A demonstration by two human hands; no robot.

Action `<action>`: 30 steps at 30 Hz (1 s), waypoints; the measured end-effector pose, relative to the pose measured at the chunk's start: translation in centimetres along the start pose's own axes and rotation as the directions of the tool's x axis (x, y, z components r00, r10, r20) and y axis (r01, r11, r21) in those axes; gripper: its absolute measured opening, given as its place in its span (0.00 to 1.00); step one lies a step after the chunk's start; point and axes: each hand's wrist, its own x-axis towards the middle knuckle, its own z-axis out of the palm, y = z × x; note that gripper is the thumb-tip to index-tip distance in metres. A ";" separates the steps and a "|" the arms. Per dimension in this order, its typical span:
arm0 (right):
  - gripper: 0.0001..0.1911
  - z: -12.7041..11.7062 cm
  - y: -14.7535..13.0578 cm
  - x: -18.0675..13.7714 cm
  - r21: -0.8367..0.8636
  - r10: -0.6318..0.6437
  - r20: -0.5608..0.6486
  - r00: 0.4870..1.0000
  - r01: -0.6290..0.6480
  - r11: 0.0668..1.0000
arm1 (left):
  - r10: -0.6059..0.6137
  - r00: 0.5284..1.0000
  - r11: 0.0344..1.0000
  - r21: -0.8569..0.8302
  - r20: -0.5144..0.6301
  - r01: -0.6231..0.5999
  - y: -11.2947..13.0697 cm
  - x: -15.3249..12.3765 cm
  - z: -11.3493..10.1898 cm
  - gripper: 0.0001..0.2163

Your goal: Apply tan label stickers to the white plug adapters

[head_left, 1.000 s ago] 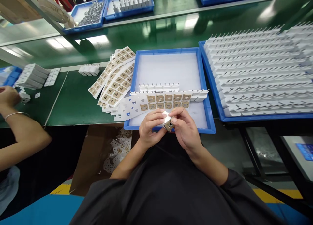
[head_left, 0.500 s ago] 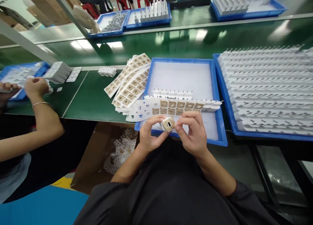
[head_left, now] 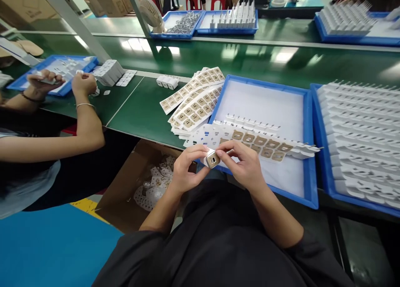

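My left hand (head_left: 189, 168) grips a white plug charger (head_left: 207, 154) between thumb and fingers, its port end turned up towards me. A tan sticker (head_left: 214, 159) with port cut-outs lies over that end. At the sticker's right edge, my right hand (head_left: 245, 166) pinches with thumb and forefinger, touching the charger too. Just behind my hands, a partly used sticker sheet (head_left: 260, 145) rests over a row of white chargers in a blue tray (head_left: 308, 153). Another row of chargers (head_left: 253, 123) with metal pins up stands behind it.
More sticker sheets (head_left: 196, 106) lie fanned left of the tray. To the right, a second blue tray (head_left: 321, 153) holds rows of chargers. A cardboard box (head_left: 125, 195) with waste sheets sits below the table edge. A co-worker's hands (head_left: 83, 85) are at far left.
My right fingers have come in against the sticker and the charger's edge. The view has swung left, so the table things appear farther right.
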 end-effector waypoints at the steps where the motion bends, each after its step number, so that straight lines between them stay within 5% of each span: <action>1: 0.02 0.5 0.1 0.2 -0.022 -0.027 -0.008 1.000 0.027 0.999 | -0.020 1.000 1.000 0.007 -0.010 0.020 0.0 -0.2 -0.3 0.22; 8: 0.07 4.3 0.6 -1.1 -0.147 -0.385 -0.102 0.917 0.369 0.918 | -0.257 0.951 0.961 0.056 -0.169 0.270 -1.3 -2.2 -2.3 0.20; 11: 0.06 7.5 1.8 -3.3 0.046 -0.268 -0.022 0.963 0.268 0.962 | -0.292 0.891 0.936 0.087 -0.347 0.341 -3.0 -2.9 -5.2 0.19; 13: 0.03 10.9 3.7 -4.6 0.117 -0.041 0.198 0.979 0.018 0.993 | -0.308 0.824 0.917 0.083 -0.476 0.390 -4.3 -3.4 -7.9 0.21; 15: 0.09 15.3 6.4 -5.3 -0.023 0.278 0.484 0.830 -0.305 0.952 | -0.306 0.781 0.906 0.087 -0.545 0.415 -5.7 -4.0 -10.5 0.24; 20: 0.13 24.6 13.7 -5.6 -0.231 0.456 0.651 0.607 -0.414 0.881 | -0.364 0.749 0.862 0.104 -0.554 0.496 -9.9 -4.4 -14.3 0.22; 25: 0.17 25.6 17.4 -7.9 -0.367 0.486 0.761 0.430 -0.333 0.869 | -0.312 0.745 0.853 0.173 -0.589 0.493 -16.0 -0.7 -15.9 0.18; 30: 0.16 24.3 18.8 -9.7 -0.397 0.446 0.810 0.382 -0.203 0.895 | -0.431 0.705 0.786 0.150 -0.563 0.600 -22.6 6.2 -16.3 0.19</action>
